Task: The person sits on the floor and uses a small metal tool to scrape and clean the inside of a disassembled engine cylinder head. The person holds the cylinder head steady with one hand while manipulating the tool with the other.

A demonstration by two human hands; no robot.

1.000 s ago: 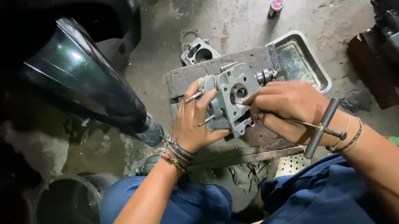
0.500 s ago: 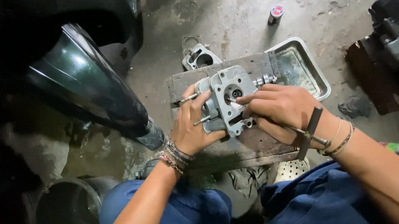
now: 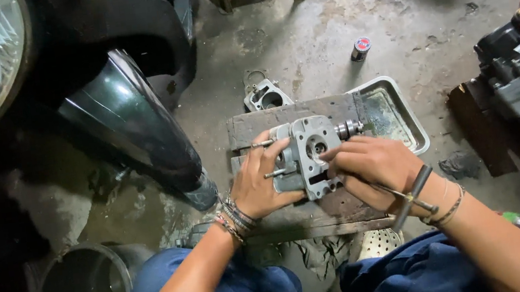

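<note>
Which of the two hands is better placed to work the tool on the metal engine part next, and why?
Probably the right hand: it holds the thin tool and its fingers rest on the face of the engine part. The left hand grips the part's side, steadying it on the wooden board.

A grey metal cylinder head (image 3: 307, 156), studs sticking out leftward, stands on edge on a worn wooden block at frame centre.
</note>
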